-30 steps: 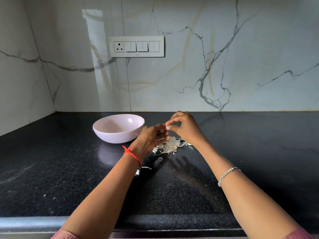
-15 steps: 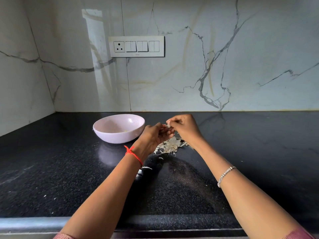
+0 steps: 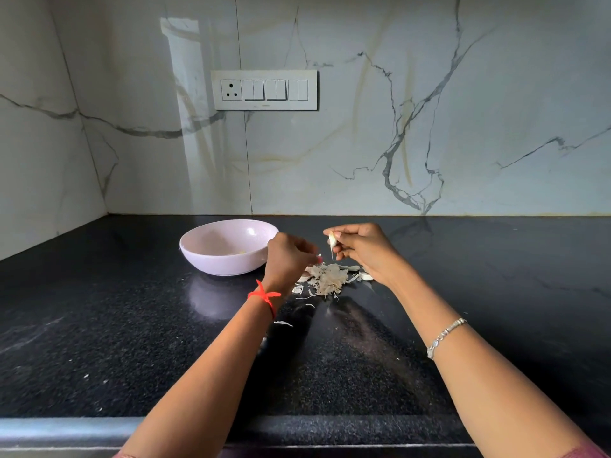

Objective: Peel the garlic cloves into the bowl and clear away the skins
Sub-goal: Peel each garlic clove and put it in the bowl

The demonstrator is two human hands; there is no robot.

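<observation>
My right hand (image 3: 367, 249) pinches a garlic clove (image 3: 332, 240) between thumb and fingers, and a thin strip of skin hangs from it. My left hand (image 3: 289, 259) is just left of it, fingers curled, with a small white bit of skin at the fingertips. Both hands hover over a pile of garlic skins (image 3: 327, 279) on the black counter. A few whitish garlic pieces (image 3: 365, 276) lie at the pile's right edge. The pale pink bowl (image 3: 198, 238) stands left of my hands, with a little pale garlic (image 3: 241, 252) in its bottom.
Stray skin flakes (image 3: 283, 323) lie on the black granite counter (image 3: 132, 325) near my left forearm. A marble wall with a switch panel (image 3: 264, 90) rises behind, and a side wall closes the left. The counter's front edge (image 3: 66, 431) runs along the bottom.
My hands were joined on the clove; now they have drawn apart. The left hand moved down and left, and the right keeps the clove with a skin strip hanging.
</observation>
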